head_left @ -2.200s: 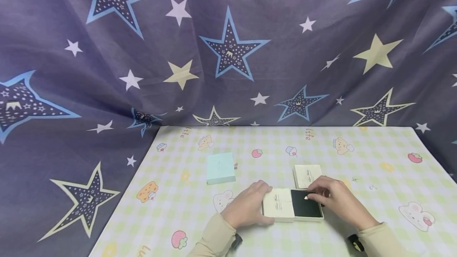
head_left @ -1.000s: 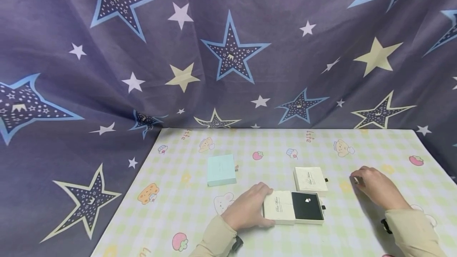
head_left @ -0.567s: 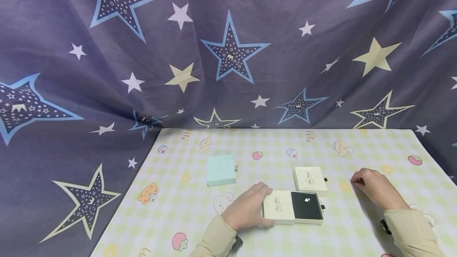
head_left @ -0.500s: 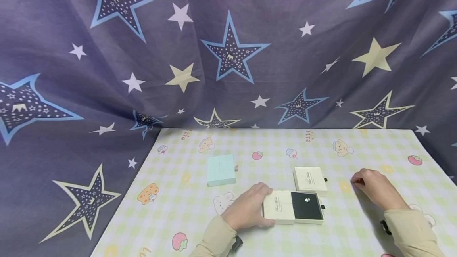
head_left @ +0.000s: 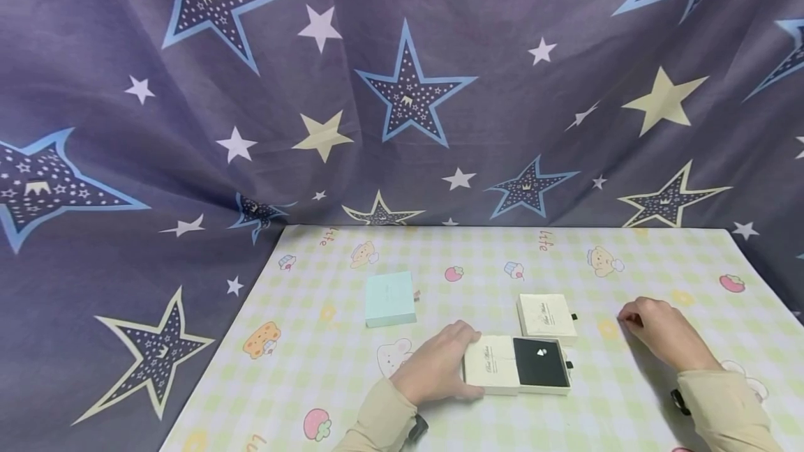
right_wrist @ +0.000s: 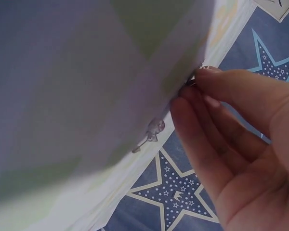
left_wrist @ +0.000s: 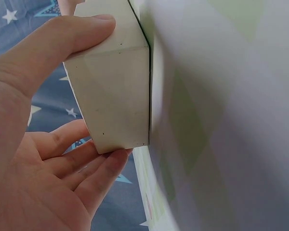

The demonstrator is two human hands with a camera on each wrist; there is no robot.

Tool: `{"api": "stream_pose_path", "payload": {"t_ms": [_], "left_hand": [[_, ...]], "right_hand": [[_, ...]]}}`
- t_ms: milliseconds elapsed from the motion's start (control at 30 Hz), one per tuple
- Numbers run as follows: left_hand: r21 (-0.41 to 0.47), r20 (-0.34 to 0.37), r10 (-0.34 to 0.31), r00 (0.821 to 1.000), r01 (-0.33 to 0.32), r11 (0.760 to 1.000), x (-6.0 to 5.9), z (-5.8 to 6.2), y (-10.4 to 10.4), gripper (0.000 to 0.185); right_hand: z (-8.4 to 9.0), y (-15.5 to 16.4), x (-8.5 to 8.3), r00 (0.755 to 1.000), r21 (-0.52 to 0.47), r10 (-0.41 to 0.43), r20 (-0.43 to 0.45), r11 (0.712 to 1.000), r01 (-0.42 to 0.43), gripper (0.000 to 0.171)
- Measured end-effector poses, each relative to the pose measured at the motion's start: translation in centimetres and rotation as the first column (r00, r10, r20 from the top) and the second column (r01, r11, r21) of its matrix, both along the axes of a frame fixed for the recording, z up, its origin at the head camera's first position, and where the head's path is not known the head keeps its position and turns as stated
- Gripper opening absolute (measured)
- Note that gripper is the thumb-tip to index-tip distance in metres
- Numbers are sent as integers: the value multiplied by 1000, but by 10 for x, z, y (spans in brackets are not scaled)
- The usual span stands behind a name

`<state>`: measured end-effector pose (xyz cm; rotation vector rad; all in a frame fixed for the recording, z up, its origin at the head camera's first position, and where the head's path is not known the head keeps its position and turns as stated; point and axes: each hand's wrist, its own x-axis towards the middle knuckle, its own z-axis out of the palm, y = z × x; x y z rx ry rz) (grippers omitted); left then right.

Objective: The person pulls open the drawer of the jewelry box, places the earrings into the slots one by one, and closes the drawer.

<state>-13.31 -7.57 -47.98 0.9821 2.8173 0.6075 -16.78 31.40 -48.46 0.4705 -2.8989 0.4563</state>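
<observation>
My left hand (head_left: 436,361) grips the left end of a cream jewelry box sleeve (head_left: 491,363), thumb on one side and fingertips on the other. A drawer with a black pad (head_left: 534,370) is pulled out to the right of the sleeve. On the pad lies a small silvery piece (head_left: 541,352). My right hand (head_left: 662,330) is down at the tablecloth to the right of the boxes. Its thumb and forefinger pinch a small shiny earring (right_wrist: 208,68), mostly hidden by the fingers. Another clear, stone-like earring (right_wrist: 155,127) lies on the cloth beside them.
A second cream box (head_left: 546,314) with a black tab sits shut just behind the pulled-out drawer. Farther left stands a light blue box (head_left: 389,298). A starry curtain (head_left: 402,159) hangs along the table's back edge.
My right hand has moved from the drawer rightward to the small earrings on the cloth, leaving the silvery piece on the pad. The left hand has kept its hold on the sleeve.
</observation>
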Motion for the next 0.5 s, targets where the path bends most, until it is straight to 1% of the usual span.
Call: {"api": "stream_pose_path", "payload": {"t_ms": [233,400,500], "left_hand": [[15,-2,-2,1000,2,1000,0,0,1,81],[13,-1,-1,1000,1,1000,0,0,1,82],[9,4,2,1000,-2,1000,-1,0,1,82]], "right_hand": [[4,2,3,999,-16,-11,31,1000,12,14],[10,7,5,996,-36,-48,72,998,50,16],[12,12,5,991,-15,-77,111,997,79,20]]}}
